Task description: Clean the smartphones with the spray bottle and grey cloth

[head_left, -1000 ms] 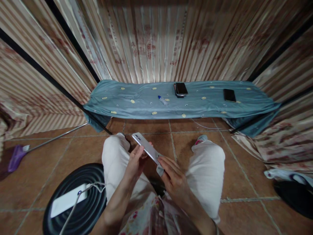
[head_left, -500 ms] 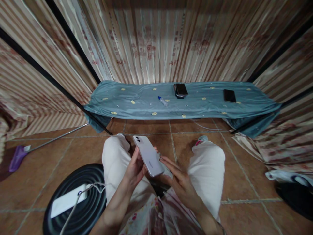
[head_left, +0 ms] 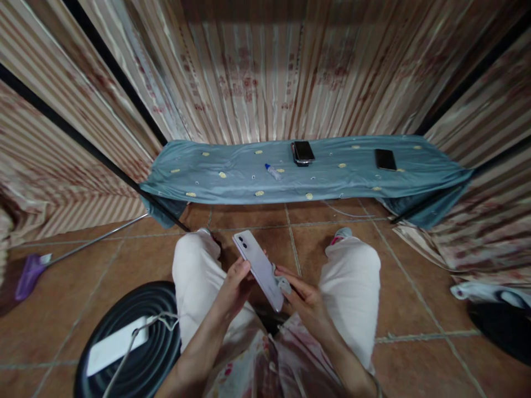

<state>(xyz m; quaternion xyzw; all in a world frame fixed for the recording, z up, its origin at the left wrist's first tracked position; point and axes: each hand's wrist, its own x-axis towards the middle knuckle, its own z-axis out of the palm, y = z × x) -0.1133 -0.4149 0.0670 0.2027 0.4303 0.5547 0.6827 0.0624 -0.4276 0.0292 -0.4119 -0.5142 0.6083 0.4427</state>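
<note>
A pale lilac smartphone (head_left: 258, 266) is held over my lap, its back with two camera lenses facing up. My left hand (head_left: 237, 287) is closed around its left edge, thumb on the side. At the phone's lower right edge, my right hand (head_left: 305, 296) pinches a small light grey cloth (head_left: 284, 283) against it. Part of the cloth is hidden by the fingers.
Ahead stands a low bench with a blue-green cloth cover (head_left: 232, 185). On it lie a small blue-capped bottle (head_left: 272, 172), stacked dark phones (head_left: 303, 152) and another dark phone (head_left: 385, 160). A white power strip (head_left: 116, 345) rests on a black round stool (head_left: 155, 298).
The phone has shifted slightly right and down in my left hand. My right fingers have curled, and the grey cloth now shows more between them at the phone's edge.
</note>
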